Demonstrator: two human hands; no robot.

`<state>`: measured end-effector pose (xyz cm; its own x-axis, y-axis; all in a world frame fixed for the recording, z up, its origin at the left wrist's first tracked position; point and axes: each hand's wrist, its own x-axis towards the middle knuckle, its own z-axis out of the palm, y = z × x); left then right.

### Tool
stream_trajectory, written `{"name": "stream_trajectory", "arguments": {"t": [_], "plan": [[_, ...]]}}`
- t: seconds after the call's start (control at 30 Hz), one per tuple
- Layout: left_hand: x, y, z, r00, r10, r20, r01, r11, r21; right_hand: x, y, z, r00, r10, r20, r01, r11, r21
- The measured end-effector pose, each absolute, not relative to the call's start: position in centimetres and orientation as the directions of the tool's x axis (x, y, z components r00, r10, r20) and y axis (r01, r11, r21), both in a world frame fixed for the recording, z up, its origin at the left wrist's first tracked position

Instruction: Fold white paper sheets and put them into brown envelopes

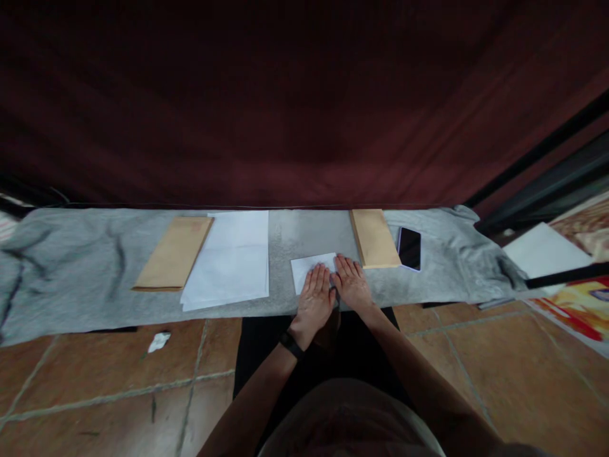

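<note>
A small white sheet of paper (301,268), perhaps folded, lies on the grey cloth in front of me. My left hand (314,297) rests flat on its lower part, fingers stretched out. Beside it, my right hand (351,282) lies flat over the paper's right edge, fingers extended and thumb toward the left hand. Both palms face down and cover part of the paper. To the left is a stack of larger white sheets (233,254). Just past my right hand sits a stack of brown envelopes (375,238).
More brown envelopes (175,252) overlap the white sheets at left. A phone (410,249) lies right of the right-hand envelopes. Grey cloth (457,254) covers the narrow table; a dark red curtain (285,127) hangs behind. Crumpled white paper (158,341) is on the tiled floor.
</note>
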<state>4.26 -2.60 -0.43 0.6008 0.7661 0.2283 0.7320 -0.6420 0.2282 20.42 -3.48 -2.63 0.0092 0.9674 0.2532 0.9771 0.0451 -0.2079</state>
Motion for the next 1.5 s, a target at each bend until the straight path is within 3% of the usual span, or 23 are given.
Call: {"name": "stream_trajectory", "arguments": {"t": [0.57,0.8,1.5], "plan": [[0.4,-1.5,-0.6,0.52,0.839,0.163,0.823,-0.543,0.169,19.5,-4.0,-2.0,0.055,0.963,0.264,0.968,0.013,-0.249],[0.1,-1.5,-0.7,0.564,0.814,0.137,0.805,-0.579,0.132,15.8,-6.3,-1.1,-0.162,0.958,0.235,0.939,0.223,-0.26],[-2.0,-1.7,0.1,0.547,0.825,0.14,0.825,-0.56,0.073,19.8,-8.1,-2.0,-0.072,0.971,0.23,0.977,0.116,-0.18]]}}
